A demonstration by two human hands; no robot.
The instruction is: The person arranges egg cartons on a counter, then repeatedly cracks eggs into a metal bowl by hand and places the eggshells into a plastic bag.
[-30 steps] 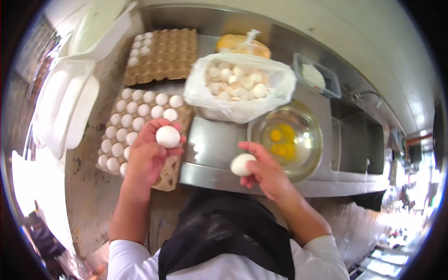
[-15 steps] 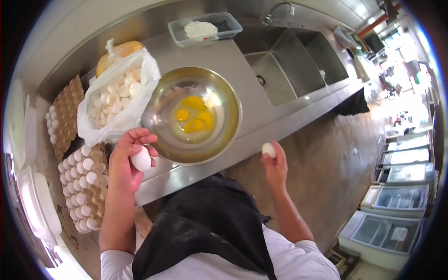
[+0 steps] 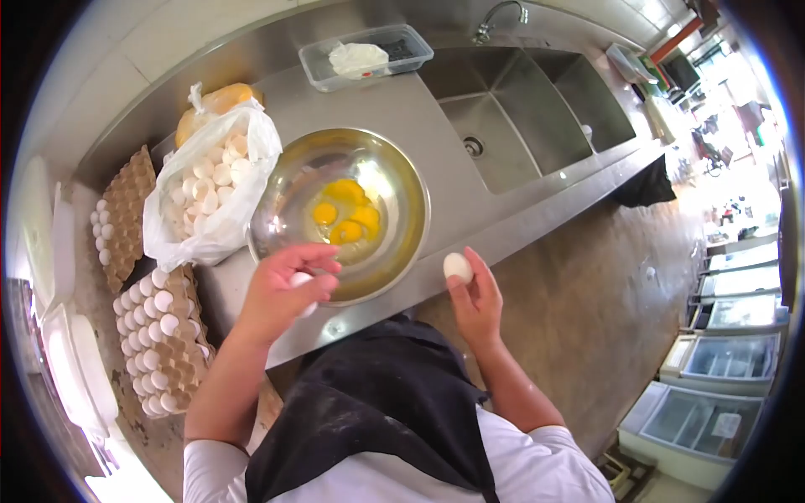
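Observation:
My left hand [image 3: 289, 285] is closed around a white egg [image 3: 303, 293], over the near left rim of a wide metal bowl [image 3: 407, 243]. Several yellow yolks [image 3: 348, 211] lie in clear egg white at the bowl's bottom. To the right of the bowl, just off the counter's front edge, my right hand [image 3: 476, 298] grips another white egg [image 3: 457, 267] between thumb and fingers. Left of the bowl stands an open white plastic bag [image 3: 172, 230] full of eggshells [image 3: 205, 186].
Egg trays [image 3: 189, 335] with white eggs stand at the left, beside a browner, mostly bare carton [image 3: 130, 197]. A tied bag of something yellow [image 3: 220, 102] and a clear plastic container [image 3: 411, 59] sit at the back. A steel double sink [image 3: 495, 142] lies right; chest freezers [image 3: 696, 419] line the far side.
My left hand has moved right with its egg, from beside the bowl to over its near rim. My right hand has come left, closer to the bowl, still holding its egg.

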